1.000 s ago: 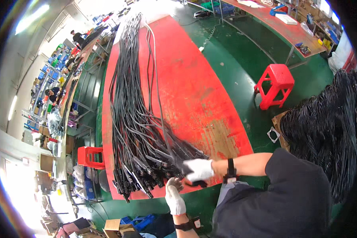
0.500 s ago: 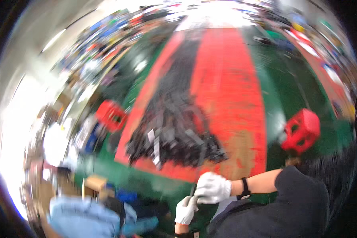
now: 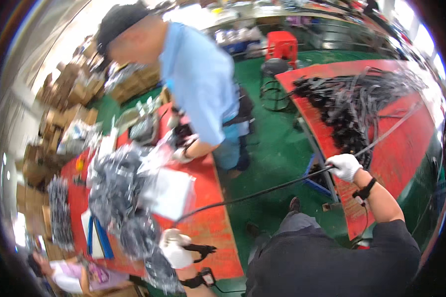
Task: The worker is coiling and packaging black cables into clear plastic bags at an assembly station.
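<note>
Both of my hands wear white gloves. My left hand [image 3: 175, 249] is closed on one end of a long black cable [image 3: 262, 191], beside the left table's edge, with short dark ends sticking out of the grip. The cable stretches across the gap between two tables to my right hand [image 3: 344, 167], which is closed around it. Beyond that hand a greyish length runs over the right table toward the far right. A heap of dark cables [image 3: 344, 109] lies on that table. Bundles in clear plastic bags [image 3: 121, 183] lie next to my left hand.
A person in a light blue shirt [image 3: 198, 74] works at the red left table [image 3: 218, 222]. Behind stand a red stool [image 3: 282, 47] and a dark round stool [image 3: 275, 67]. The red right table [image 3: 401, 133] has a blue crate [image 3: 318, 175] beneath. Another person [image 3: 84, 277] is at lower left.
My view has swung left, bringing the bagged table and the blue-shirted person in closer. My hands, close together before, are now wide apart with the cable stretched between them.
</note>
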`<state>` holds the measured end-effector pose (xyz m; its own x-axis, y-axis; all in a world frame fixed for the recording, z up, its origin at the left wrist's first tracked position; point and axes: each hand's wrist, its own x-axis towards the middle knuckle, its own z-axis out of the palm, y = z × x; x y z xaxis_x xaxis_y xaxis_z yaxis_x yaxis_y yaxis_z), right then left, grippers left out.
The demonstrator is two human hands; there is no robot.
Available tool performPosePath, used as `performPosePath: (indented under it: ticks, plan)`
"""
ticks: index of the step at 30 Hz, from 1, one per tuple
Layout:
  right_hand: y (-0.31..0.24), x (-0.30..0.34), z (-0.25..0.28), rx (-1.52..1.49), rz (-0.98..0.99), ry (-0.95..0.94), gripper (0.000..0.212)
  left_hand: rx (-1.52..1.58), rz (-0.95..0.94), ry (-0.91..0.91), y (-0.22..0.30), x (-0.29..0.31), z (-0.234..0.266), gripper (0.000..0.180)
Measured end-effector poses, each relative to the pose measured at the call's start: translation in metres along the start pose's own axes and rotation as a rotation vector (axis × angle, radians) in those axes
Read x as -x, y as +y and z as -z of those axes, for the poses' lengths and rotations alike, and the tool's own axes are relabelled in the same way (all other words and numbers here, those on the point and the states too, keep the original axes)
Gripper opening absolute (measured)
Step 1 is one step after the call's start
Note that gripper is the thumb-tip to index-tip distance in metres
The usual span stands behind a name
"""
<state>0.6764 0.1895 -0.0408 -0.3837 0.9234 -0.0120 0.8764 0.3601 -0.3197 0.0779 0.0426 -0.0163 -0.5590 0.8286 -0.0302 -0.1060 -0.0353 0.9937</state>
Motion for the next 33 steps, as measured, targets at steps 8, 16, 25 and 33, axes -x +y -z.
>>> performPosePath:
  ticks: [8, 16, 25, 33]
  plan:
    - [-0.161, -0.072, -0.017, -0.371, 0.243, -0.2, 0.037, 0.359, 0.112, 0.433, 0.002, 0.023, 0.176, 0.027]
    - [-0.372, -0.165, -0.03, -0.856, 1.02, -0.607, 0.022, -0.006, 0.208, 0.088, -0.003, 0.043, 0.074, 0.03]
    - [-0.38, -0.217, -0.063, -0.569, 0.85, -0.19, 0.034, 0.525, 0.257, -0.158, 0.002, 0.056, -0.002, 0.05]
    - [-0.336, -0.233, -0.076, -0.803, 0.543, -0.247, 0.034, 0.422, 0.3, -0.218, 0.008, 0.06, -0.044, 0.053]
